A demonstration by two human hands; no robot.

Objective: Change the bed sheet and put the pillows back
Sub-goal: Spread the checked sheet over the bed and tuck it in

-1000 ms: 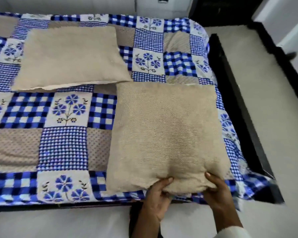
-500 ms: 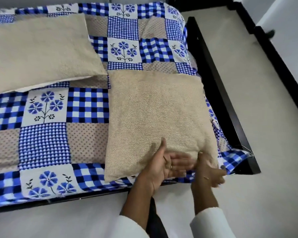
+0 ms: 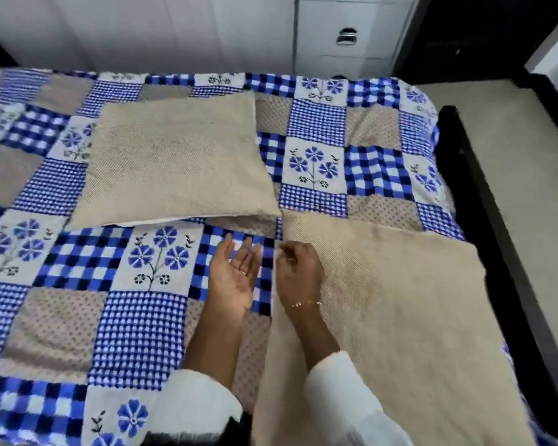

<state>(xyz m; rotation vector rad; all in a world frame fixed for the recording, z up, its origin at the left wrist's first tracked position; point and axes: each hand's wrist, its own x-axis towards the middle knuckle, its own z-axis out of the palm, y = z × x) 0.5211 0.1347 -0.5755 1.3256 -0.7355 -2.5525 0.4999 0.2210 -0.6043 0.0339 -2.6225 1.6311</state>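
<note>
Coarse matt woven cloth pillows (image 3: 400, 317), nubbly printed cloth bed sheet (image 3: 136, 333), glossy metal drawer handle (image 3: 346, 38)

Both hands have left the near edge of the square beige woven pillow (image 3: 400, 317). The left hand (image 3: 236, 278) now hangs palm-up with straight fingers (image 3: 248, 252) over the blue-and-white checked patchwork bed sheet (image 3: 136, 333), and the right hand (image 3: 298, 272) sits curled at the pillow's far left corner. Whether it grips the fabric cannot be told.

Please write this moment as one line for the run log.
left hand: open, palm up, above sheet | right hand: curled at near pillow edge | far pillow: flat
</note>
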